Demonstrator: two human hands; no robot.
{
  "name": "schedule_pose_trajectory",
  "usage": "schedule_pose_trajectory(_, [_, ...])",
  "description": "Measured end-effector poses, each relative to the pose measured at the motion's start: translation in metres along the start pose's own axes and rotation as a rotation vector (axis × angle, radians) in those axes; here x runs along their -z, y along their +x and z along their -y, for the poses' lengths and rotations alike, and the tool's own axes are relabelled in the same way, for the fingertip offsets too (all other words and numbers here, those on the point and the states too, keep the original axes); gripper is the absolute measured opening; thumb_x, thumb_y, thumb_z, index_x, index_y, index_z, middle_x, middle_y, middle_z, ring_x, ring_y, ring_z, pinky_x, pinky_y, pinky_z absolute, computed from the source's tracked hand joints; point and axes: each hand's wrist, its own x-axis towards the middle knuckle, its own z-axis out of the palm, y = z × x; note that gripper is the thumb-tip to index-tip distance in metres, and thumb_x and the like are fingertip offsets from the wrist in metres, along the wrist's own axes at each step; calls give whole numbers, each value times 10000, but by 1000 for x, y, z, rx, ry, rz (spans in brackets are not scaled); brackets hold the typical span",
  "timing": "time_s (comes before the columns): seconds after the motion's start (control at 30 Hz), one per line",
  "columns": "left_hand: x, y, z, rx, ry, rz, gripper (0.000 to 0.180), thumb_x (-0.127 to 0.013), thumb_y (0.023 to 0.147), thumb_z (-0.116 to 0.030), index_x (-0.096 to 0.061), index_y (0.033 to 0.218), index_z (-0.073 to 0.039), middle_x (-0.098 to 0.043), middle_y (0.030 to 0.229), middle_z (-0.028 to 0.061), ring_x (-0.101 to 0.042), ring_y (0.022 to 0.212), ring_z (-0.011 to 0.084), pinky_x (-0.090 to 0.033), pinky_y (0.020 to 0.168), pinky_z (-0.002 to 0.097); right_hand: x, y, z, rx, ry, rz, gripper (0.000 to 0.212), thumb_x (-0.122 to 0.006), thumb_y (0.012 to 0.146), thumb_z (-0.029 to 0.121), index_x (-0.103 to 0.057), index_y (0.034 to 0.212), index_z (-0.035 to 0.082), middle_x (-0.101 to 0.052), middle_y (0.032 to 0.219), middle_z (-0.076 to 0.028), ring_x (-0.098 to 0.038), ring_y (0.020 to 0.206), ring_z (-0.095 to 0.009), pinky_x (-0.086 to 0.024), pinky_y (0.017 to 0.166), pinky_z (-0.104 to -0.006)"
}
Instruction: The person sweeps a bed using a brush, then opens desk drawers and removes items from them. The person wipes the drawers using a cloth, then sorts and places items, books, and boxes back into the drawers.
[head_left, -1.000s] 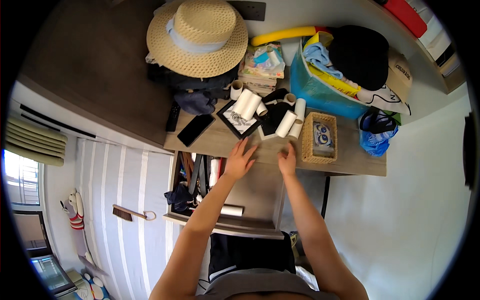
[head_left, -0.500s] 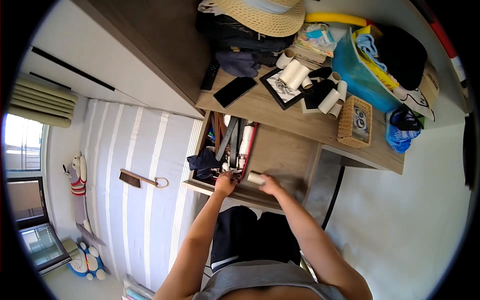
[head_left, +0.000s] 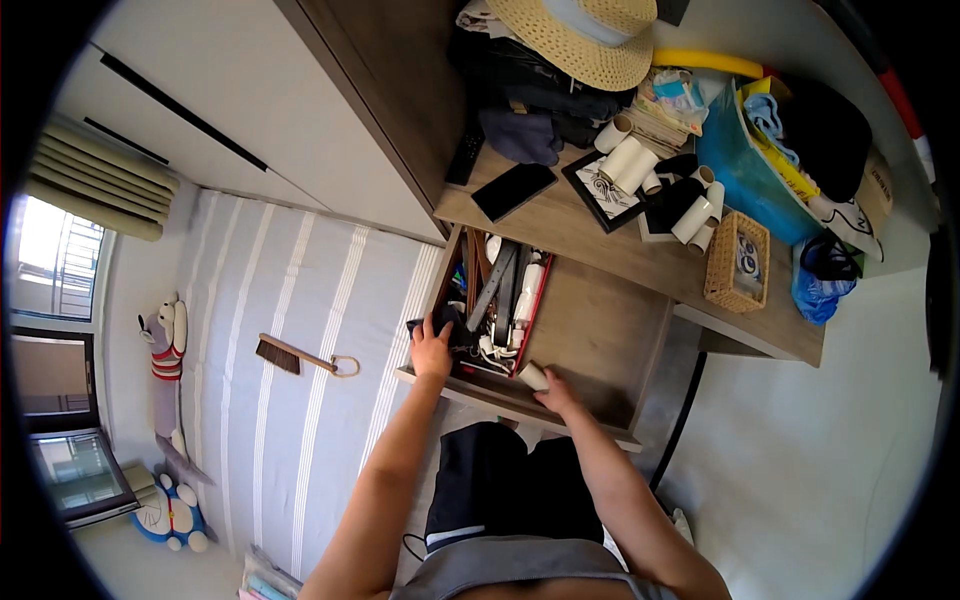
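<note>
Left hand (head_left: 431, 352) has swung to the dark cloth (head_left: 457, 324), spread!
Right hand (head_left: 557, 393) pinches a pale tube (head_left: 532, 376) in the drawer (head_left: 605, 325).

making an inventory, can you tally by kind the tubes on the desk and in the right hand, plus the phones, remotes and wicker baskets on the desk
Tubes on the desk: 8, as far as the overlaps show
Held tube in the right hand: 1
Black phone: 1
Black remote: 1
Wicker basket: 1
Total: 12
</note>
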Motion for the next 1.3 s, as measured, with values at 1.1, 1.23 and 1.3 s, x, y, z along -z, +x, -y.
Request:
schedule_pose_trajectory(1.1, [-52, 20, -58, 118, -99, -10, 768, -574, 703, -231, -230, 1315, 81, -298, 1318, 276, -309, 1207, 406, -288, 977, 447, 7, 39, 7, -108, 779, -306, 440, -657, 743, 256, -510, 1081, 16, -603, 948, -102, -600, 798, -175, -508, 602, -281])
schedule_pose_trajectory(1.23, [-41, 39, -47, 479, -343, 3, 581, -574, 735, -275, -406, 1181, 59, -476, 1057, 237, -514, 958, 381, -434, 821, 441, 34, 5, 18, -213, 900, -262, 424, -663, 733, 253, -526, 1061, 21, -603, 943, -92, -603, 798, -173, -508, 598, -276])
schedule_pose_trajectory(1.3, [-59, 30, -40, 403, -296, 227, 519, -566, 756, -284, -454, 1159, 23, -481, 1041, 248, -542, 920, 384, -465, 771, 448, 37, 0, 10, -221, 884, -282, 428, -660, 734, 253, -523, 1069, 26, -602, 951, -86, -602, 805, -175, -508, 607, -279])
